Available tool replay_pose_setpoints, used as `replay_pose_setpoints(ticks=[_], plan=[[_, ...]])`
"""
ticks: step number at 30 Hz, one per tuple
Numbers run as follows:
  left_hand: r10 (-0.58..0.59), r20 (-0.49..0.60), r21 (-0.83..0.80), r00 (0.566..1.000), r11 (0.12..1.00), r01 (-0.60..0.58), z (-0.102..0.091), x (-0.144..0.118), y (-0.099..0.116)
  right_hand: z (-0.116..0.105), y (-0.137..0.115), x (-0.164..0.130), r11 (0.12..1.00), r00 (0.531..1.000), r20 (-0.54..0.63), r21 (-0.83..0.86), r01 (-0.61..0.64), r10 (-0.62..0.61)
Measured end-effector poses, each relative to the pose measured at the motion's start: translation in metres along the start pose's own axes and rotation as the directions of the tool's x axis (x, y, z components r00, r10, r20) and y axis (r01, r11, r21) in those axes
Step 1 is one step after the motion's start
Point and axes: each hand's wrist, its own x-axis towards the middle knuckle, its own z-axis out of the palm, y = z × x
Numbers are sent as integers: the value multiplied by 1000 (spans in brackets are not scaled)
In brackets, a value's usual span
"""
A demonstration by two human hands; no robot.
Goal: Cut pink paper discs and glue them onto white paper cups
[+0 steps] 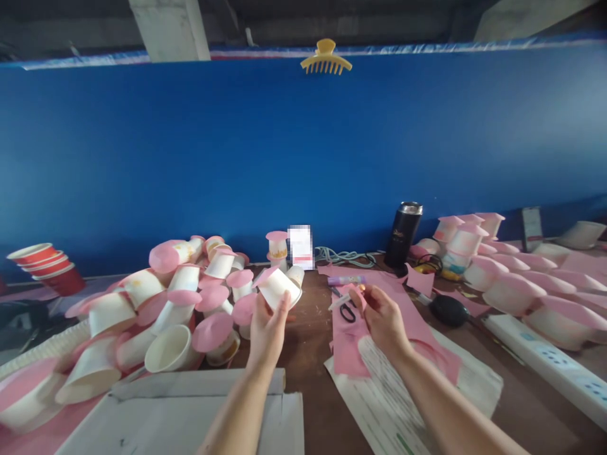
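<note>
My left hand [268, 332] is closed round a white paper cup [279, 289], tilted above the brown table, with pink paper on its upper end. My right hand [382, 316] is held with thumb and fingers pinched together; what is between them is too small to make out. Just left of those fingertips, black-handled scissors [348, 311] lie on pink paper [353, 351]. A purple tube [348, 280] lies behind them. To the left of my left hand stand and lie many paper cups with pink paper discs, among them a bare open cup [168, 349].
Stacked red cups [59, 272] stand far left. A grey-white board [199, 417] lies at the front. Rightward are a black flask [404, 235], a black rubber bulb [449, 309], a power strip [550, 363] and more pink-topped cups [515, 292]. A blue partition [237, 151] rises behind.
</note>
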Motion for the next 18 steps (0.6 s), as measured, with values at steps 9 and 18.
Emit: replay_pose_setpoints(ticks=[9, 18], plan=[[48, -9, 100, 999, 994, -47, -1, -6, 8, -24, -20, 0, 710, 717, 531, -274, 649, -451], [74, -1, 188, 997, 980, -72, 0, -4, 4, -28, -26, -3, 787, 856, 138, -343, 513, -498]])
